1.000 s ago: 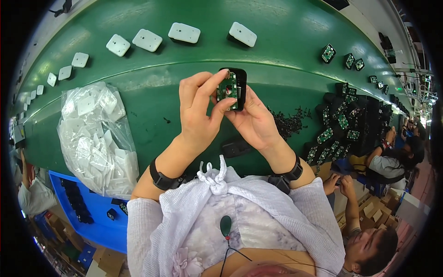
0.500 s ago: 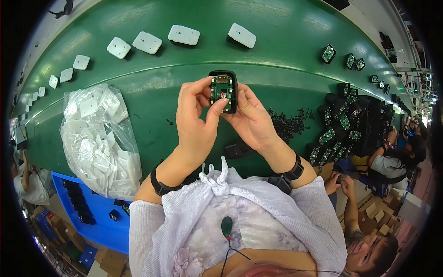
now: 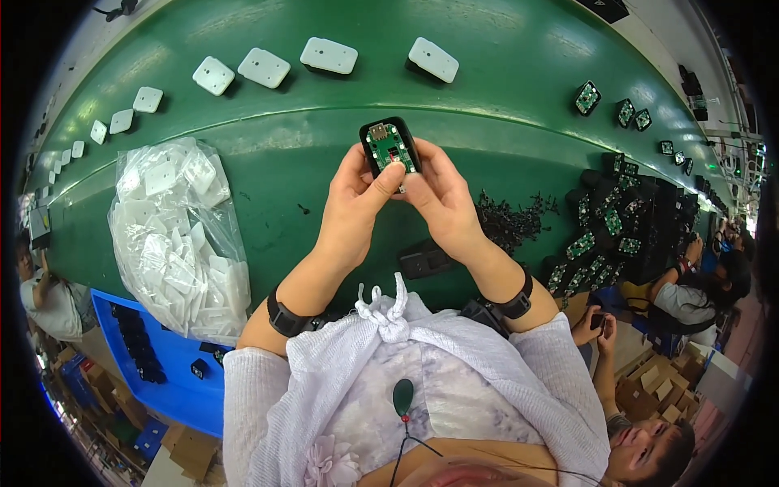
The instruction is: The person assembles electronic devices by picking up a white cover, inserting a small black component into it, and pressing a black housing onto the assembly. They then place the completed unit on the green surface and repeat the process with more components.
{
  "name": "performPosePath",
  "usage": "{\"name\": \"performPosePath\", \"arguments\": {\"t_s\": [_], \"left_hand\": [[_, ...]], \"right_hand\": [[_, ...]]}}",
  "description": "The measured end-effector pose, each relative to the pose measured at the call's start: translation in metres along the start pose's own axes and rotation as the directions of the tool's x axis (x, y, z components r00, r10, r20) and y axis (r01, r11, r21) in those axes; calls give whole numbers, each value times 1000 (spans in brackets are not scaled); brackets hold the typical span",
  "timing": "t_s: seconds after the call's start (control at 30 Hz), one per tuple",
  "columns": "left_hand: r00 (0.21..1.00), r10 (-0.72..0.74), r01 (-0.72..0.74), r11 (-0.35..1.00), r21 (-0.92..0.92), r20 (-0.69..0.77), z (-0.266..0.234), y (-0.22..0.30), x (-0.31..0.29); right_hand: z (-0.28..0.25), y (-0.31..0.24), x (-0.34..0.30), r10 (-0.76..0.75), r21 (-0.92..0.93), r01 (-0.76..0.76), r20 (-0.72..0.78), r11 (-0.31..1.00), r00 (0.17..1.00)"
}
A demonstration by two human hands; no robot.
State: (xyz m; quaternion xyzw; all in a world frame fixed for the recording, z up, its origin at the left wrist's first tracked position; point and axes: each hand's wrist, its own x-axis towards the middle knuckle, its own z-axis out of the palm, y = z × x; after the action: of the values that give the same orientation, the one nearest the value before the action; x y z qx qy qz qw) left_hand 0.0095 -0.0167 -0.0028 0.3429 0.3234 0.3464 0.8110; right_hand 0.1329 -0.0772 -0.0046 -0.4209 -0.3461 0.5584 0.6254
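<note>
Two hands are holding a small black casing with a green circuit board above a green workbench.

The green workbench [image 3: 503, 105] is stretching across the view, carrying a clear bag of white plastic covers [image 3: 182, 235] at the person's left and a stack of black casings with green boards [image 3: 617, 227] at the right, with a scatter of small black screws [image 3: 511, 219] beside the right wrist. The left hand [image 3: 353, 207] and right hand [image 3: 442, 203] are both closing their fingers around the black casing [image 3: 389, 146], thumbs pressing near the lower edge of the green circuit board [image 3: 388, 146] sitting inside it.
</note>
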Motion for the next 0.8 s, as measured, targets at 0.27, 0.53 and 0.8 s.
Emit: {"name": "performPosePath", "arguments": {"t_s": [0.27, 0.53, 0.8], "left_hand": [[989, -13, -17, 979, 204, 147, -13, 14, -2], [995, 10, -29, 980, 195, 99, -16, 19, -7], [994, 82, -96, 967, 237, 68, -14, 13, -11]], "right_hand": [[-1, 7, -4, -84, -123, 90, 51, 988, 995], [3, 7, -6, -134, -175, 139, 40, 975, 990], [4, 7, -4, -39, -153, 33, -34, 988, 999]]}}
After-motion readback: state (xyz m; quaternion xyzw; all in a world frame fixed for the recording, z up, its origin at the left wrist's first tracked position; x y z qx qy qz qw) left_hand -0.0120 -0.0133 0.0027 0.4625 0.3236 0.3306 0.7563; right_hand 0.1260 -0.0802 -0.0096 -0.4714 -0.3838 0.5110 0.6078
